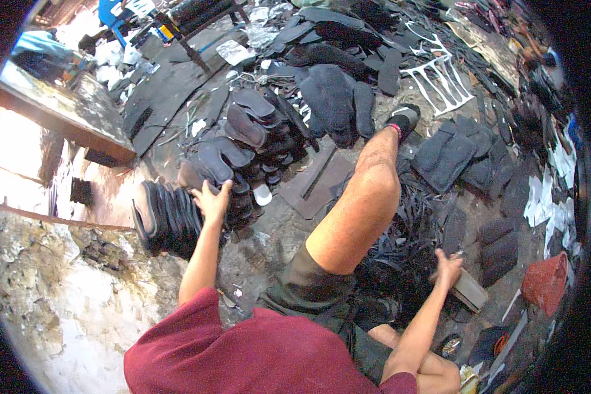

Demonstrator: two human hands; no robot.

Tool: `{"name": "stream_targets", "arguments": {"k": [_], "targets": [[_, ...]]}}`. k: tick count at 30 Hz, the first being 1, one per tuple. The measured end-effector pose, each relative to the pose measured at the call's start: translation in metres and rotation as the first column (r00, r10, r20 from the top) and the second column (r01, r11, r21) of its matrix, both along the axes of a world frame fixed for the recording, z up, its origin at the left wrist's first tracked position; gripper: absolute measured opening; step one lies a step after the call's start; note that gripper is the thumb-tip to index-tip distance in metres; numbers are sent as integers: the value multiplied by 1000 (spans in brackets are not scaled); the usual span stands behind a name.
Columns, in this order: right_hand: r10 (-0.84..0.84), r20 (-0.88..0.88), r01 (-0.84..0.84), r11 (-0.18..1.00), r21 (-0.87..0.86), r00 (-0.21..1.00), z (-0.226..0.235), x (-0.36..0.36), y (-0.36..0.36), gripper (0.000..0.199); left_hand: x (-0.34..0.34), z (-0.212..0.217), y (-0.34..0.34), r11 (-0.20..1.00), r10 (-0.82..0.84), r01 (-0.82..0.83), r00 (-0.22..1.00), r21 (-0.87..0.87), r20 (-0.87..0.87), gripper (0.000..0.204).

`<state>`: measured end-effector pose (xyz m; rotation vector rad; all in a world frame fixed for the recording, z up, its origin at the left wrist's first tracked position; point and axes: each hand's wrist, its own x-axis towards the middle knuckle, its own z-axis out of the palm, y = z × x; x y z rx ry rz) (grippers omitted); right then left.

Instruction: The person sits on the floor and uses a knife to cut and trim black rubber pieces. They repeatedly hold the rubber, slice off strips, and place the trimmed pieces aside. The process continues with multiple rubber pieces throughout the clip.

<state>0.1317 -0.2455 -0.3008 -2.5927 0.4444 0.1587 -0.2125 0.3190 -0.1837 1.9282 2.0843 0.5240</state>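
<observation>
My left hand (pixel 211 202) reaches to the left side with its fingers spread over the edge of a pile of dark shoe soles (pixel 210 164). Whether the fingertips touch a sole, I cannot tell. Just left of this hand, a row of similar soles (pixel 152 211) is packed together on edge against the wall. Out to the right, my right hand (pixel 447 270) is closed, and a small shiny tip shows beyond its fingers. What it holds is mostly hidden. Right beside that hand lies a grey rectangular block (pixel 470 290).
Dark strips of scrap (pixel 400 262) are heaped by my legs. Flat black sheets (pixel 443 157), a white cut-out frame (pixel 443 82) and a large black pile (pixel 331 98) lie ahead. A red container (pixel 545 282) stands at the right; a peeling wall (pixel 65 295) bounds the left.
</observation>
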Motion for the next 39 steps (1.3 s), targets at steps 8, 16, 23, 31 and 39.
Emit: {"name": "stream_targets", "arguments": {"k": [8, 16, 23, 31, 39], "targets": [[-158, 275, 109, 977, 185, 948, 70, -25, 7, 67, 136, 111, -157, 616, -703, 726, 331, 305, 630, 47], [48, 330, -265, 711, 651, 943, 257, -168, 72, 65, 215, 168, -280, 324, -58, 946, 54, -32, 997, 114], [60, 179, -161, 766, 622, 982, 236, -220, 37, 52, 181, 189, -230, -14, 134, 962, 272, -272, 953, 34], [502, 278, -566, 627, 535, 819, 213, -274, 13, 30, 154, 179, -197, -114, 124, 831, 556, -544, 822, 45], [462, 337, -571, 655, 495, 821, 195, -248, 65, 32, 158, 178, -204, -55, 51, 836, 548, -545, 835, 46]]}}
